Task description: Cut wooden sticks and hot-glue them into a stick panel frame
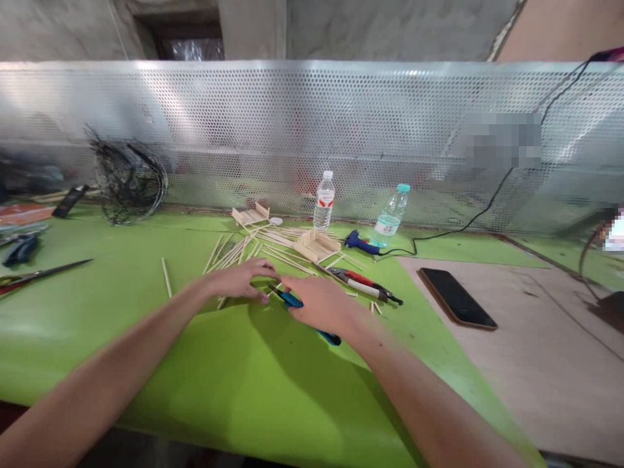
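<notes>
Both hands [287,292] rest on blue-handled cutters [297,305] among wooden sticks [244,250].

No legible text, number or sign found. The clear bottle [324,200] carries a red and white label and the second bottle [390,216] a pale label with green; lettering on both is too small and blurred to read

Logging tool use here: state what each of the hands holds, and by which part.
The right hand grips blue-handled cutters around the handles, blades pointing left. The left hand rests flat on thin wooden sticks; whether it pinches one cannot be told.
</notes>
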`<act>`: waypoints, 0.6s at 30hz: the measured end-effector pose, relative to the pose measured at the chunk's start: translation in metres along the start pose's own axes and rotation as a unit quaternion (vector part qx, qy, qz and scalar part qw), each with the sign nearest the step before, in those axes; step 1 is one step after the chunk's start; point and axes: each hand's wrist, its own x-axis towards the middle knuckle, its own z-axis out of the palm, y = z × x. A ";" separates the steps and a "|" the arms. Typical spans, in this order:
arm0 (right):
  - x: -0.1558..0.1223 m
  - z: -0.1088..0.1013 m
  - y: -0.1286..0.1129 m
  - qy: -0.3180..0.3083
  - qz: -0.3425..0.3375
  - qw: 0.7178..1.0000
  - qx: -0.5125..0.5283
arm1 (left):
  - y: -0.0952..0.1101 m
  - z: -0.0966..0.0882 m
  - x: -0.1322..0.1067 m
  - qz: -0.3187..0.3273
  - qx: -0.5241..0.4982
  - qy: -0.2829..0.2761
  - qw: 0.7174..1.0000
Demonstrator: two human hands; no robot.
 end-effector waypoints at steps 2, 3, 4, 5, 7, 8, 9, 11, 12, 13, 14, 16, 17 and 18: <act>0.000 0.001 -0.001 0.006 0.000 1.000 -0.004 | -0.001 0.000 0.000 -0.003 0.004 -0.002 1.000; 0.000 0.001 -0.001 0.006 0.001 1.000 -0.005 | -0.001 0.000 0.000 -0.003 0.007 -0.003 1.000; 0.000 0.001 -0.001 0.006 0.002 1.000 -0.004 | -0.001 0.000 0.000 -0.002 0.009 -0.004 1.000; 0.000 0.001 -0.002 0.004 0.002 1.000 -0.003 | -0.001 -0.001 0.000 -0.001 0.012 -0.005 1.000; 0.000 -0.001 -0.002 0.000 -0.001 1.000 0.002 | -0.001 -0.001 0.000 -0.001 0.016 -0.006 1.000; -0.001 -0.002 -0.002 -0.002 -0.003 1.000 0.005 | 0.000 -0.002 0.000 -0.001 0.016 -0.006 1.000; -0.001 -0.004 -0.002 -0.004 -0.005 1.000 0.008 | 0.000 -0.002 0.000 -0.001 0.015 -0.007 1.000; -0.002 -0.005 -0.002 -0.010 -0.002 1.000 0.011 | 0.002 -0.002 -0.001 0.003 0.014 -0.007 1.000; -0.002 -0.005 -0.002 -0.011 0.001 1.000 0.012 | 0.002 -0.003 -0.001 0.004 0.013 -0.007 1.000; -0.001 -0.004 -0.002 -0.011 0.003 1.000 0.012 | 0.003 -0.003 -0.001 0.004 0.012 -0.006 1.000; -0.001 -0.003 -0.003 -0.009 0.005 1.000 0.010 | 0.003 -0.003 -0.001 0.003 0.012 -0.005 1.000; 0.000 -0.001 -0.003 0.001 0.009 1.000 0.004 | 0.004 -0.003 -0.001 -0.002 0.012 -0.005 1.000; 0.000 0.000 -0.003 0.003 0.009 1.000 0.001 | 0.003 -0.003 -0.001 -0.004 0.011 -0.006 1.000; 0.001 -0.001 -0.002 0.004 0.010 1.000 0.000 | 0.003 -0.002 -0.001 -0.004 0.011 -0.007 1.000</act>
